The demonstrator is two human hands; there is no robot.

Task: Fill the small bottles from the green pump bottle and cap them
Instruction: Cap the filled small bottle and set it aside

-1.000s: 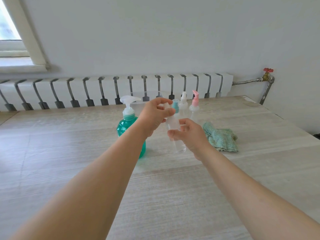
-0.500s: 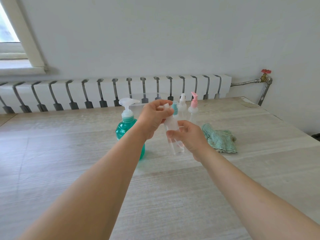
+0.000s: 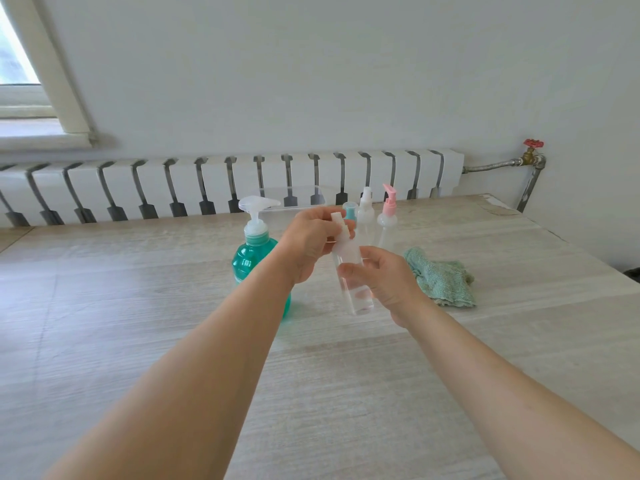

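The person held a small clear bottle (image 3: 353,278) tilted above the wooden table (image 3: 138,323), just to the right of the green pump bottle (image 3: 254,261). The right hand (image 3: 384,282) gripped the clear bottle's body, thumb and fingers curled round it. The left hand (image 3: 311,244) pinched the white spray cap (image 3: 341,233) at the bottle's top, fingers closed about it; whether the cap was screwed home could not be told. The green pump bottle stood upright on the table, partly behind the left wrist. Farther back than the green pump bottle and to its right stood three more small bottles: one with a teal cap (image 3: 349,213), one with a white top (image 3: 365,209) and one with a pink pump (image 3: 388,213). A green cloth (image 3: 441,280) lay crumpled on the table, well to the right of the green pump bottle, just beyond the right hand.
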